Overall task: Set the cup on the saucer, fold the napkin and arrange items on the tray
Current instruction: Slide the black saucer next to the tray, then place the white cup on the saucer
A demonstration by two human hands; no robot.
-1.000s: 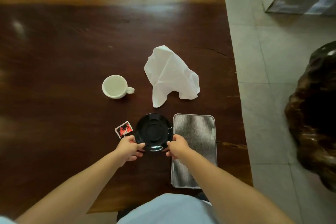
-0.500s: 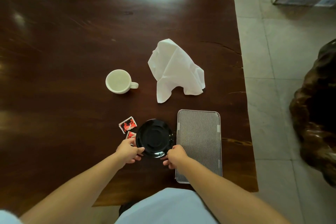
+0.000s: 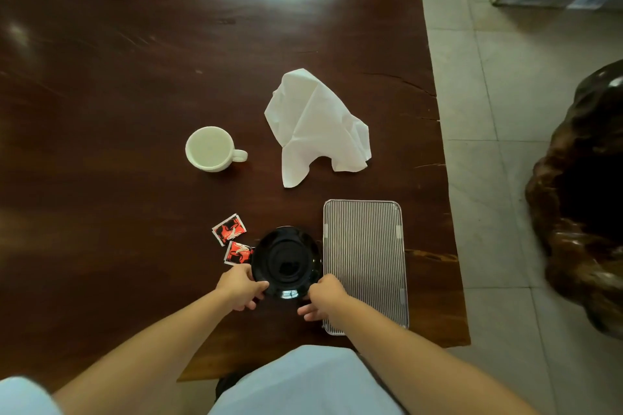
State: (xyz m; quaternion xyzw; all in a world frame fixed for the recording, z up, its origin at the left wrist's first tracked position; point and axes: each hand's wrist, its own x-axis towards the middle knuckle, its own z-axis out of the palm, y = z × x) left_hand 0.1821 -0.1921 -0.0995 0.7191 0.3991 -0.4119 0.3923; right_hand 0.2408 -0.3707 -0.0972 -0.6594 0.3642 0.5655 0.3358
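A black glossy saucer (image 3: 286, 261) lies near the table's front edge, held at its near rim on both sides. My left hand (image 3: 240, 286) pinches its left edge and my right hand (image 3: 324, 296) grips its right edge. The white cup (image 3: 210, 148) stands upright and alone further back, handle pointing right. A crumpled white napkin (image 3: 317, 126) lies unfolded to the right of the cup. The ribbed silver tray (image 3: 365, 263) lies just right of the saucer. Two red-and-black sachets (image 3: 229, 228) lie left of the saucer, the nearer sachet (image 3: 238, 253) partly under its rim.
The dark wooden table (image 3: 101, 94) ends at the right, a little past the tray, above a tiled floor (image 3: 499, 111). A dark carved wooden piece (image 3: 586, 199) stands on the floor at far right. A blue stool shows beyond the far edge.
The saucer has slid toward me with both hands on it, uncovering a second sachet at its left. Cup, napkin and tray have not moved on the table.
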